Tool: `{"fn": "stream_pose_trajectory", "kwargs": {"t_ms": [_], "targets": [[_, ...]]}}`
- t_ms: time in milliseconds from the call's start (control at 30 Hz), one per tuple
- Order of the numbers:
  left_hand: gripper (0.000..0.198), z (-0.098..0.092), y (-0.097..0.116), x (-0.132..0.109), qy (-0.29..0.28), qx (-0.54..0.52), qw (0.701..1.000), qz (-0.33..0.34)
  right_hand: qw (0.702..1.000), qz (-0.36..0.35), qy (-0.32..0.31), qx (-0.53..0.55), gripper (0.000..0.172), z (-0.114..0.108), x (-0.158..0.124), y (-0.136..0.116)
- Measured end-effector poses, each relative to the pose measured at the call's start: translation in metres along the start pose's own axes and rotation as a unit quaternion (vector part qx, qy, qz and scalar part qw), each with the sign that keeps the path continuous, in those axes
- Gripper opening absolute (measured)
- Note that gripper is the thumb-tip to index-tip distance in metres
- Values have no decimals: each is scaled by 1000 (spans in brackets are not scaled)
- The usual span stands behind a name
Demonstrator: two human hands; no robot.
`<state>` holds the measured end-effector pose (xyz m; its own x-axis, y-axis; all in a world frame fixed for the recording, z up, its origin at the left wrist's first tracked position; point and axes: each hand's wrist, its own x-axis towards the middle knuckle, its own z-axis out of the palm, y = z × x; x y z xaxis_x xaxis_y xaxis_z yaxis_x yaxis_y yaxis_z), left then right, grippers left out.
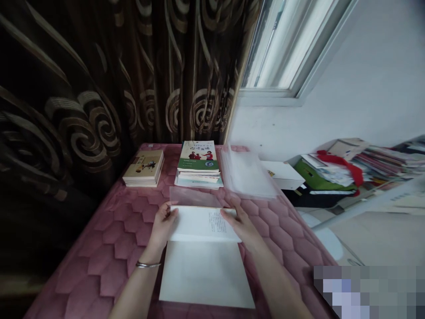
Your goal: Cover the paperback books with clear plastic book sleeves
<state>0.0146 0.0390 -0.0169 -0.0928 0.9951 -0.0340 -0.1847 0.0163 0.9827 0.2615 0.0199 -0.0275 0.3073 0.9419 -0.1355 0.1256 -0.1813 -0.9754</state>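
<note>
Gripped an open book (194, 225) by its far corners with left hand (165, 218) and right hand (238, 220). Held it near stacked books (198, 165).

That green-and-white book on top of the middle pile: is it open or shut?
Shut. The book lies flat with its illustrated cover facing up, and no inside page is spread out.
</note>
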Motion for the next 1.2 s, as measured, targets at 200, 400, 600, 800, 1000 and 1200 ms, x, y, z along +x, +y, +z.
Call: {"fn": "stream_pose_trajectory", "kwargs": {"t_ms": [200,400,600,800,1000,1200], "targets": [[45,-2,-3,1,-12,-15,1000,4,986,73,-44,140,77,3,1,-4],[41,-3,-1,-2,3,1,1000,2,974,22,8,226,81,6,0,-8],[36,0,1,0,21,50,998,29,974,-10,11,224,67,2,2,-8],[33,1,2,-1,37,82,995,51,977,-6,-6,215,62,0,5,-5],[35,3,6,-2,34,85,994,55,984,-78,3,160,58,-1,7,-4],[31,3,-1,-2,35,96,993,62,990,-39,8,139,54,-8,2,-17]]}}
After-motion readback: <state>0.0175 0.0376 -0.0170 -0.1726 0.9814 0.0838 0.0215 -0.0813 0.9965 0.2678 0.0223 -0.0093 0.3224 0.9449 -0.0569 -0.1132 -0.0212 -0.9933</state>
